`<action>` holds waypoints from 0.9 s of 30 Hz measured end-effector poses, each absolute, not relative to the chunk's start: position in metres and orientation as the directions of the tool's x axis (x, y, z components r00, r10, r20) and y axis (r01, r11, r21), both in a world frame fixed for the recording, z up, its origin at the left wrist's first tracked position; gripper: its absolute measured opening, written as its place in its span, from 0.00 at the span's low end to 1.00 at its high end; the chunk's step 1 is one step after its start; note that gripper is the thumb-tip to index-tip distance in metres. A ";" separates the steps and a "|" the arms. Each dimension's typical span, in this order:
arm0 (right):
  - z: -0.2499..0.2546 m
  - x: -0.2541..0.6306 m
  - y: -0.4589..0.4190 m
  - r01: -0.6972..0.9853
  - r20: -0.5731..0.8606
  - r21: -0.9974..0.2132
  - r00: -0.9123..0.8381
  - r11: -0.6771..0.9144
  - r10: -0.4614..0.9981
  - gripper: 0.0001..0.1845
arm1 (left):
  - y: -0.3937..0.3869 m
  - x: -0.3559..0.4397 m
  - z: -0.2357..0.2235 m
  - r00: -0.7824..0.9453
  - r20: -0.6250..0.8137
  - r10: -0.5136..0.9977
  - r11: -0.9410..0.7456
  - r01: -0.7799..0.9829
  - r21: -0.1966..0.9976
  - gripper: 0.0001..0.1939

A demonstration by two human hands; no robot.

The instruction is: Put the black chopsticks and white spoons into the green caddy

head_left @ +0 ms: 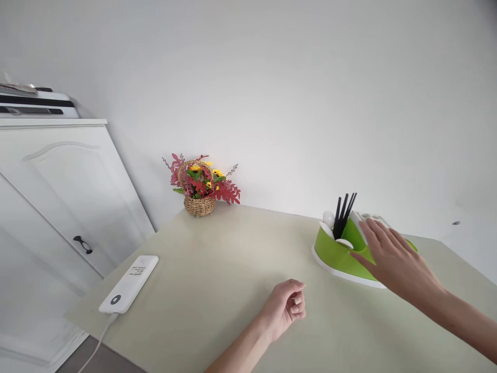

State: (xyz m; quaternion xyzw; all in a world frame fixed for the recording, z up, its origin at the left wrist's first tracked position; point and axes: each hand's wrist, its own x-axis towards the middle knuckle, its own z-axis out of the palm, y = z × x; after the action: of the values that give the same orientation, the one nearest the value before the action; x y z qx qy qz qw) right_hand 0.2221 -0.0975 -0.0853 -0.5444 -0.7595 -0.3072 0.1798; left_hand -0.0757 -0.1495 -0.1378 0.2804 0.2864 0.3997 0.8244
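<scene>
A green and white cutlery holder [344,259] stands on the right part of the table, with several black chopsticks [341,220] upright in it. White spoons [326,224] lean beside them, their lower parts hidden inside. In front of the holder's right side is my right hand [396,264], open, fingers stretched out and thumb apart; whether it touches the holder I cannot tell. My left hand [283,310] rests low over the middle front of the table, loosely closed with fingers curled in. Nothing shows in it, and it is apart from the holder.
A woven basket of artificial flowers [200,205] stands at the back left of the table [233,248]. A white power strip [130,285] with a cable lies near the left edge. Left of the table is a white cabinet [77,186] with a printer [39,106] on top.
</scene>
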 end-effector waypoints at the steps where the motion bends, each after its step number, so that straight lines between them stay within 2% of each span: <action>1: -0.086 0.232 -0.097 0.941 0.605 0.262 -0.333 0.214 0.724 0.46 | -0.150 -0.075 -0.137 0.513 -0.249 0.821 0.521 -0.499 0.692 0.19; 10: -0.097 0.327 -0.094 0.969 0.628 0.146 -0.245 0.197 0.738 0.51 | -0.151 -0.074 -0.136 0.498 -0.254 0.829 0.512 -0.493 0.703 0.20; 15: -0.101 0.369 -0.096 0.972 0.606 0.130 -0.236 0.198 0.760 0.56 | -0.151 -0.074 -0.135 0.498 -0.255 0.829 0.509 -0.483 0.712 0.21; 17: -0.098 0.375 -0.099 0.975 0.599 0.123 -0.223 0.187 0.769 0.54 | -0.151 -0.074 -0.135 0.500 -0.253 0.828 0.509 -0.482 0.713 0.21; 21: -0.086 0.348 -0.114 0.971 0.620 0.096 -0.229 0.218 0.750 0.55 | -0.151 -0.073 -0.137 0.503 -0.248 0.828 0.507 -0.483 0.713 0.21; 24: -0.086 0.295 -0.132 0.988 0.716 0.011 -0.116 0.155 0.688 0.44 | -0.151 -0.070 -0.139 0.449 -0.230 0.864 0.462 -0.522 0.717 0.22; 27: -0.106 0.230 -0.151 0.956 0.746 -0.044 -0.162 0.290 0.646 0.42 | -0.150 -0.066 -0.142 0.305 -0.186 0.934 0.328 -0.527 0.784 0.23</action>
State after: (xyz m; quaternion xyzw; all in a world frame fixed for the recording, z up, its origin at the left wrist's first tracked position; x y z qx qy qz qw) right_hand 0.2302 -0.1506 -0.1057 -0.5507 -0.7274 -0.2276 0.3402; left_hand -0.0656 -0.1504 -0.1416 0.3103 0.3282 0.4896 0.7458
